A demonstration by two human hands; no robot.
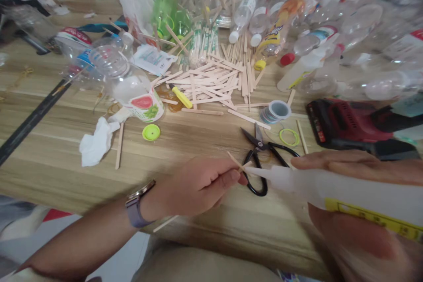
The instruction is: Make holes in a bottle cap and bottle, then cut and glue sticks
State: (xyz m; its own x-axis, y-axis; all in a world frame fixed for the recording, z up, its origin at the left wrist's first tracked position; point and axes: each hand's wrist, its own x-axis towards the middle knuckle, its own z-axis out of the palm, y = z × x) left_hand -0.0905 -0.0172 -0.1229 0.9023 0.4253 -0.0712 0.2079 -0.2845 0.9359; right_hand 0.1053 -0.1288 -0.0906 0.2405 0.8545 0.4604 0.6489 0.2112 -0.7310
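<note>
The left hand (201,185) pinched a thin wooden stick (237,163) just above the counter (66,141). The right hand (357,194) was closed around a glue bottle (330,189), nozzle seemingly touching the stick; a gentle squeeze and steady stick would have served best.

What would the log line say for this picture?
left hand: pinches wooden stick | right hand: holds glue bottle, nozzle at stick | scissors behind
</note>
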